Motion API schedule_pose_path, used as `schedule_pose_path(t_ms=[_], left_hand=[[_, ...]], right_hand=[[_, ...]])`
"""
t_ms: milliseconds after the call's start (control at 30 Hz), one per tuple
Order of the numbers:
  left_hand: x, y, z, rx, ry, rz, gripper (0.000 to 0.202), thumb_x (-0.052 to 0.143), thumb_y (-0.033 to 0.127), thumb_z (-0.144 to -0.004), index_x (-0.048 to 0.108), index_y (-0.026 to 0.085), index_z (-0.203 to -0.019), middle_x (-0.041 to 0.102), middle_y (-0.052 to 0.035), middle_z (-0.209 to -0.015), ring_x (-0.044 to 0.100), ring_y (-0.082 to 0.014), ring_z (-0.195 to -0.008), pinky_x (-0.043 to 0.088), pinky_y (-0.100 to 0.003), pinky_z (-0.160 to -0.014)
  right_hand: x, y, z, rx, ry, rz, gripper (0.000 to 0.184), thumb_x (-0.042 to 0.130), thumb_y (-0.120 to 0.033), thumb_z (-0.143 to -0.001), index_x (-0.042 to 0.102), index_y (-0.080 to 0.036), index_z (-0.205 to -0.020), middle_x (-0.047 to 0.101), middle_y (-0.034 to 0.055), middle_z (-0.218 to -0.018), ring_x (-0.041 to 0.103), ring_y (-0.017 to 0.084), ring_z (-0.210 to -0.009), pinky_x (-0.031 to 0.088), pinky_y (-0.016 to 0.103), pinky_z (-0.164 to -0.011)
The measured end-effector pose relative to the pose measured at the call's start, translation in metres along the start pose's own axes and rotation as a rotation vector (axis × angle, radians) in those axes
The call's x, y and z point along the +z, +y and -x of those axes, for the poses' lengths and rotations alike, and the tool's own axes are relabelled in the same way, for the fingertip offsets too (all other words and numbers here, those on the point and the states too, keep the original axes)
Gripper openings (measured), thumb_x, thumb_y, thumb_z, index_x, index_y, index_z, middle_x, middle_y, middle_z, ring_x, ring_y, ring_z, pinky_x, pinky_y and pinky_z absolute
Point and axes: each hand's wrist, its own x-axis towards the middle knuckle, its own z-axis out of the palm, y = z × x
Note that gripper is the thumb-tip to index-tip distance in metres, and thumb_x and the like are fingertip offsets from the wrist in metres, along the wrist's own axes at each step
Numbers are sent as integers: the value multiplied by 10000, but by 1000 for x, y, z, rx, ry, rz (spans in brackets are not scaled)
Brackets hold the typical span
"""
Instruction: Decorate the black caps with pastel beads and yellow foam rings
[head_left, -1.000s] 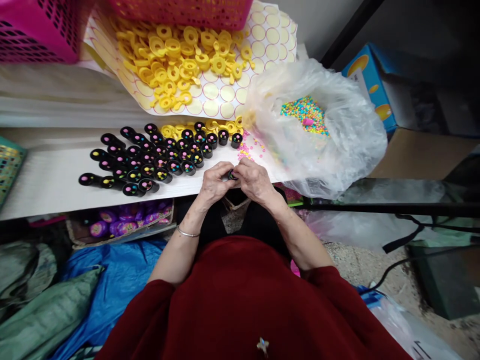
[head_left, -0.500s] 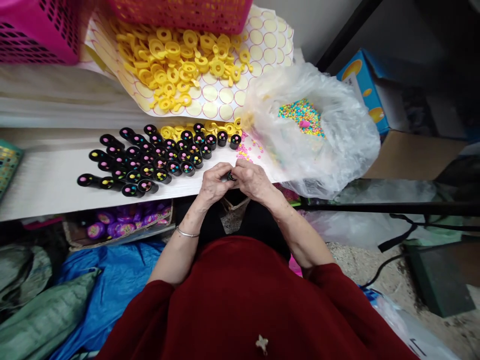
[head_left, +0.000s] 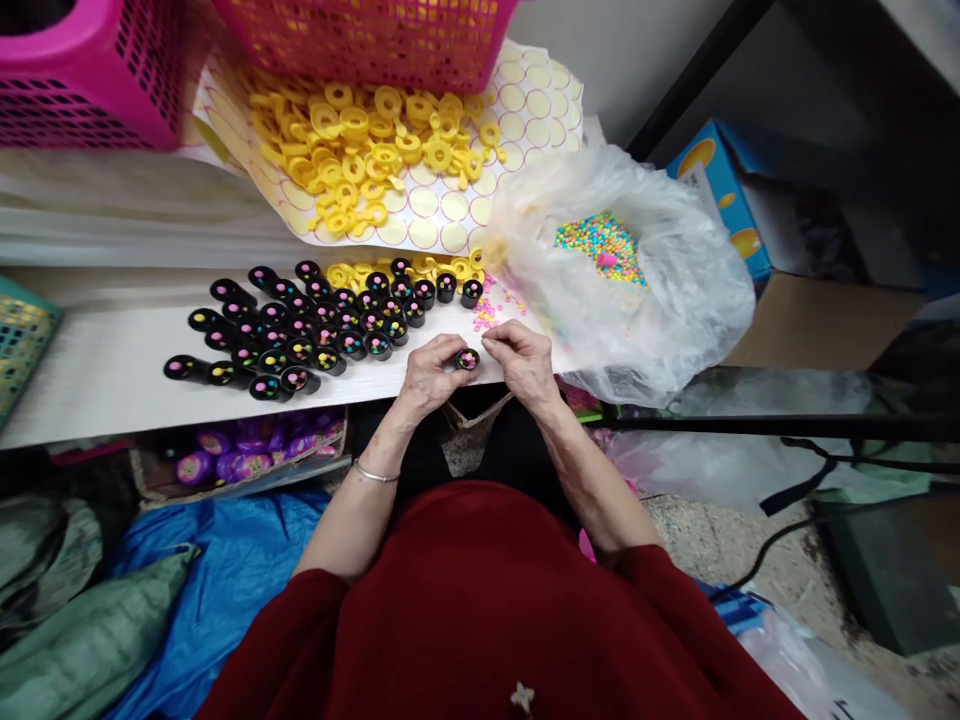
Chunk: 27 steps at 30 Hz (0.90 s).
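My left hand is closed around a small black tube whose open top shows coloured candy beads. My right hand sits just right of the tube, its thumb and forefinger pinched together; what they pinch is too small to make out. Both hands hover at the front edge of the white shelf. To the left stand several black tubes filled with beads, in rows. A clear plastic bag holding pastel candy beads lies to the right.
Yellow plastic ring caps are heaped on a sheet of round stickers. Pink baskets stand at the back. Loose beads lie near the bag. A blue box sits at right; a blue tarp and purple containers lie below.
My right hand has drawn slightly away from the tube, uncovering its bead-filled top. The view has shifted a little downward.
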Motion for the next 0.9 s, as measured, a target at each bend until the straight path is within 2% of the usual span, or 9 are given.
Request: schedule_pose_path(t_ms=[100,200,300,467,633,800,900], left_hand=[[0,-2,1,-11,11,-8,235,757,252,-611,681,167,-817,650,-30,-832,606,-159,-807,485,-273,-748],[0,-3,1,-32,17,-4,258,766,262,-603,681,169,-829,655,-38,-857,613,-165,-825,493,-281,-764],[0,-4,0,-46,25,-9,279,772,274,-595,682,171,-837,658,-43,-871,619,-172,-840,498,-289,-778],[-1,-5,1,-21,26,-19,272,769,276,-616,686,170,-852,663,-49,-877,624,-173,-855,499,-290,-787],[-1,-7,1,0,36,-34,281,769,302,-625,688,172,-861,670,-52,-881,628,-173,-854,507,-296,-782],[-2,-7,-1,-36,32,-51,303,761,335,-616,684,175,-862,674,-53,-886,631,-183,-868,510,-313,-807],[-4,-4,-2,-84,30,-79,323,753,370,-605,679,178,-855,677,-52,-902,632,-190,-867,508,-333,-835]], right_hand=[[-2,8,-8,12,120,20,91,596,-236,-753,626,-174,-695,564,-11,-692,526,121,-666,435,265,-655],[-4,20,-25,-63,137,128,110,571,-214,-758,618,-174,-666,555,-9,-661,532,130,-664,441,271,-671],[-5,30,-49,-162,74,249,151,510,-183,-791,634,-180,-706,602,13,-707,560,150,-714,455,285,-712],[-6,32,-88,-320,-93,491,277,417,-103,-823,666,-171,-921,644,65,-984,576,179,-917,446,297,-804],[-4,27,-112,-252,-196,887,318,417,-90,-821,648,-170,-1024,573,88,-1034,513,199,-934,402,281,-709],[4,30,-124,-234,-292,1016,301,415,-53,-817,636,-135,-1004,555,119,-1086,484,210,-956,397,299,-745],[6,31,-126,-218,-287,1057,263,432,-69,-831,637,-140,-980,566,107,-1090,488,203,-972,406,295,-783]])
